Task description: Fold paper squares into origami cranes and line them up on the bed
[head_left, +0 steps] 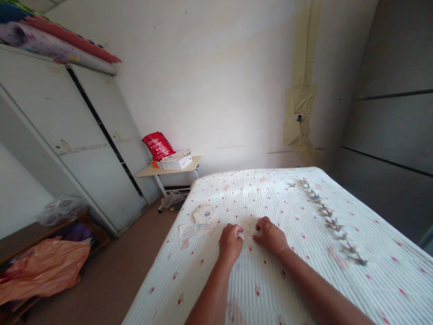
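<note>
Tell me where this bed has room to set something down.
The bed has one free patch between the right hand and the row of small objects, another nearer the wall, between that row and loose papers. It's crowded around the left hand: those papers beside it, another paper between the hands.

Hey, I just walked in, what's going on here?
A person has both bare hands at a small, pale paper slip with printed lines on a white ribbed bed cover with red dots. The left hand and right hand are at its opposite ends, fingers bent; whether they grip it or just press it is hard to tell. Loose printed white paper pieces lie to the left, and a row of small greyish, pointed shapes runs along the right.
</note>
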### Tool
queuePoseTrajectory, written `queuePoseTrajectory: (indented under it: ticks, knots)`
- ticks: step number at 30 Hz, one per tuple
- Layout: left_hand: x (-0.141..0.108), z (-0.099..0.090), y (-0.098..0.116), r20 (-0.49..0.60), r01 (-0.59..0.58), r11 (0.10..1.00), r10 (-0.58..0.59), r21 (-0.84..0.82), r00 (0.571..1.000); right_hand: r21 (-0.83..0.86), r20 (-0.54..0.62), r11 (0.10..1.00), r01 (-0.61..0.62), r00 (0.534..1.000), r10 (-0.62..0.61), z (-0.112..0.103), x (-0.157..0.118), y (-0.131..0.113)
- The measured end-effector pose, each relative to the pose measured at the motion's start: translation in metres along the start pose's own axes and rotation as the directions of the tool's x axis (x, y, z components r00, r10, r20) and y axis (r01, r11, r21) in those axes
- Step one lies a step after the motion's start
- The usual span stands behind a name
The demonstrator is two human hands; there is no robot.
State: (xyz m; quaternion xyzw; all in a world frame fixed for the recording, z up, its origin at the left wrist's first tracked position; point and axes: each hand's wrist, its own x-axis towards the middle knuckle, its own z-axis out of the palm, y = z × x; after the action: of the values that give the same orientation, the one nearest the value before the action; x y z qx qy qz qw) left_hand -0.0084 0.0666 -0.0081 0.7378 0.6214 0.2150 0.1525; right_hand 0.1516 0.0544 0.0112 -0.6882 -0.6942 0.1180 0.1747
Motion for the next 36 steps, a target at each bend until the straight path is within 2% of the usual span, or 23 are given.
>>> queuePoseTrajectory:
  ticks: [13,19,25,31,36]
  knots:
    - [0.002,0.006,-0.011,-0.033,-0.044,0.995,0.041,-0.085,0.999,0.022,0.010,1.000,0.012,1.000,-0.013,0.002,0.001,0.005]
    - [-0.003,-0.002,-0.001,-0.009,-0.007,0.999,0.007,-0.040,1.000,0.008,0.011,1.000,0.013,1.000,-0.013,-0.001,0.000,0.002]
    - [-0.008,-0.006,0.011,-0.040,0.011,1.000,-0.010,0.021,0.999,-0.030,0.004,0.999,-0.021,1.000,0.021,-0.001,-0.001,-0.003]
    - [-0.008,-0.004,0.010,-0.043,0.022,0.998,-0.020,0.057,0.999,-0.114,-0.068,0.993,-0.006,0.998,-0.002,0.004,-0.005,-0.009]
    - [-0.008,-0.003,0.010,-0.032,0.027,0.997,-0.024,0.076,0.999,-0.119,-0.053,0.993,-0.013,0.999,0.007,0.004,-0.005,-0.011]
